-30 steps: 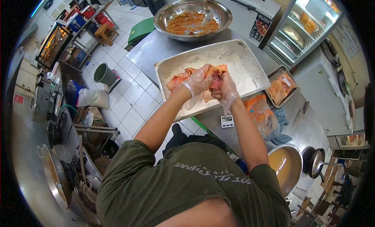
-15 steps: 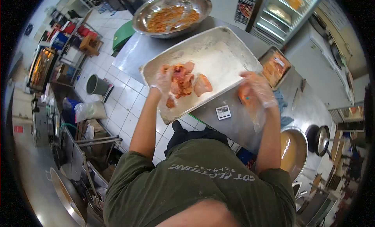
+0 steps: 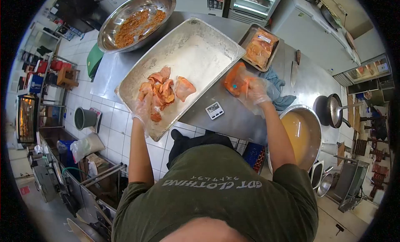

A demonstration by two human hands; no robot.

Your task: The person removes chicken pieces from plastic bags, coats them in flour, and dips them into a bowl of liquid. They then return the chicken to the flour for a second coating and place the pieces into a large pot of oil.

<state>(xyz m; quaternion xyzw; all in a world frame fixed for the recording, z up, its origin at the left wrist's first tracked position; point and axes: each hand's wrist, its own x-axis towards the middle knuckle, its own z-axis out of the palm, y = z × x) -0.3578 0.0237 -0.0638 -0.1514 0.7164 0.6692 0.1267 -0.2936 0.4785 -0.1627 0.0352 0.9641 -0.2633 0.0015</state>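
My left hand (image 3: 143, 103), in a clear plastic glove, is closed on raw chicken (image 3: 162, 92) at the left of a pile in the large metal tray (image 3: 131, 73). The meat partly hides its fingertips. Beside the pile lies a separate chicken piece (image 3: 184, 88). White flour (image 3: 200, 54) coats the tray's bottom. To the right of the tray, my right hand (image 3: 257, 91), also gloved, grips a clear plastic bag (image 3: 236, 80) with orange contents, resting on the steel table.
A steel bowl (image 3: 106, 31) of orange-brown crumbs stands beyond the tray. Near the bag are a small tray of packed meat (image 3: 260, 48), a blue cloth (image 3: 277, 90), a white timer (image 3: 214, 110) and a knife (image 3: 296, 67). A pot of yellowish liquid (image 3: 296, 135) sits at right.
The view has shifted, so the table items appear further left. My right hand has moved from above the bag down onto it and gripped it. My left hand stays at the chicken pile.
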